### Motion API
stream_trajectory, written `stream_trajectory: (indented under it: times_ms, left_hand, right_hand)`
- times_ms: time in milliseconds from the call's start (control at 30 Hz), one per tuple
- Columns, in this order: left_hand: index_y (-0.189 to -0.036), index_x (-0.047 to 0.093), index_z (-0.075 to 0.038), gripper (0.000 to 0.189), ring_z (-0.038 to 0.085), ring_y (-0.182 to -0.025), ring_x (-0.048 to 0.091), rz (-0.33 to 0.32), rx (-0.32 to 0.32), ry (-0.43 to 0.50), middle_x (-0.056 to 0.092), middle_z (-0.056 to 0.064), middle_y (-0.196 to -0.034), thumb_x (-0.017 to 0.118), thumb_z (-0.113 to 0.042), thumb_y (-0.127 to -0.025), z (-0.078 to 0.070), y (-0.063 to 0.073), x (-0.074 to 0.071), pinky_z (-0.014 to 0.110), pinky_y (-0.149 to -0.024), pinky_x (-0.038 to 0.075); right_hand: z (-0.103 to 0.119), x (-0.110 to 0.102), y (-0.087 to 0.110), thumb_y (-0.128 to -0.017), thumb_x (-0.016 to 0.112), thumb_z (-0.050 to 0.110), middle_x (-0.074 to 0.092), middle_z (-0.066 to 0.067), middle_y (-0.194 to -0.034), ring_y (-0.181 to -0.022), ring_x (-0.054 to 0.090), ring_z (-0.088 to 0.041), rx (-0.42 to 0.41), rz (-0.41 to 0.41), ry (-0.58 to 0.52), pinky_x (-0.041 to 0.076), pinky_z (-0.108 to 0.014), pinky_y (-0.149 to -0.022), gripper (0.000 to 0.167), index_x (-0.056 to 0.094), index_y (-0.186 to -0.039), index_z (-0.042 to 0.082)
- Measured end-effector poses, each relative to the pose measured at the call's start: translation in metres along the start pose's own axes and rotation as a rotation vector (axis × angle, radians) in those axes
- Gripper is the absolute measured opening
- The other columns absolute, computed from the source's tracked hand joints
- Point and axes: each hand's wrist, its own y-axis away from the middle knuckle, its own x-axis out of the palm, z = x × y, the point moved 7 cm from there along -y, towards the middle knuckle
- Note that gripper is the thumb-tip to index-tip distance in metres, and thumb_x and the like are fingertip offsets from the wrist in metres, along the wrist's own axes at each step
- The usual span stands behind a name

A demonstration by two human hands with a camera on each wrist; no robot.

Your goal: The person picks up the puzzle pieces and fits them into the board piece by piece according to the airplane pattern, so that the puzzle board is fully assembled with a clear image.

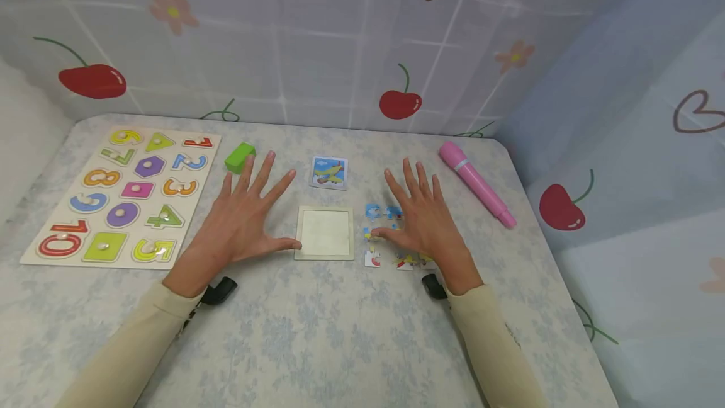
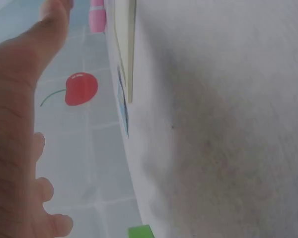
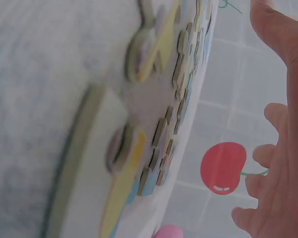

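Note:
My left hand [image 1: 242, 219] is spread with straight fingers and holds nothing; its thumb tip overlaps the left rim of a square puzzle frame [image 1: 324, 255] in the head view. My right hand [image 1: 423, 222], also spread and holding nothing, hovers over loose jigsaw pieces [image 1: 372, 259] and hides some of them. Up close in the right wrist view, thick jigsaw pieces [image 3: 89, 163] lie on the cloth below the right hand [image 3: 283, 163]. Behind the frame lies a small picture card [image 1: 329, 172] of a yellow plane on blue sky.
A number and shape peg board [image 1: 121, 191] occupies the left side. Near the left fingertips sits a green block [image 1: 240, 157]. A pink microphone-shaped toy [image 1: 477, 184] lies at the right. The patterned curtain [image 1: 334, 43] hangs along the table's back edge.

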Motion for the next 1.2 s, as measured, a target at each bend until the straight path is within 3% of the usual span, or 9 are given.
stream_trajectory:
  times_ms: [200,467,867,1200]
  left_hand:
    - [-0.173,0.028,-0.025,0.123,0.047,-0.162,0.022,0.001,0.058,0.091,0.014,0.013,-0.181,0.075,-0.085,-0.077,-0.007,0.0,-0.004,0.067,-0.12,0.035]
    - [-0.168,0.042,-0.024,0.112,0.041,-0.157,0.037,-0.013,0.105,0.166,0.031,0.012,-0.176,0.081,-0.079,-0.077,-0.014,0.002,-0.005,0.066,-0.099,0.053]
    - [-0.156,0.058,-0.02,0.099,0.037,-0.14,0.058,0.106,0.094,0.201,0.055,0.013,-0.159,0.091,-0.068,-0.076,-0.02,0.005,0.01,0.056,-0.09,0.058]
    - [-0.146,0.068,-0.017,0.09,0.035,-0.136,0.06,0.153,0.112,0.191,0.06,0.011,-0.154,0.093,-0.065,-0.074,-0.022,0.007,0.014,0.054,-0.089,0.058]
  right_hand:
    - [-0.003,-0.001,-0.001,-0.094,0.071,0.069,0.01,-0.015,-0.181,-0.167,0.007,-0.038,-0.005,0.033,-0.047,0.015,-0.062,-0.13,0.107,0.02,-0.175,0.021]
    - [0.003,-0.005,-0.007,-0.097,0.076,0.055,0.043,-0.015,-0.169,-0.153,0.043,-0.038,-0.016,0.036,-0.145,0.038,-0.062,-0.12,0.087,0.042,-0.168,0.019]
    - [0.013,0.0,-0.021,-0.096,0.082,0.043,0.065,-0.012,-0.147,-0.133,0.062,-0.034,0.02,0.152,-0.152,0.051,-0.054,-0.107,0.062,0.065,-0.15,0.015]
    - [0.02,0.003,-0.026,-0.095,0.086,0.034,0.068,-0.007,-0.13,-0.115,0.067,-0.027,-0.001,0.158,-0.183,0.056,-0.048,-0.097,0.048,0.074,-0.137,0.014]
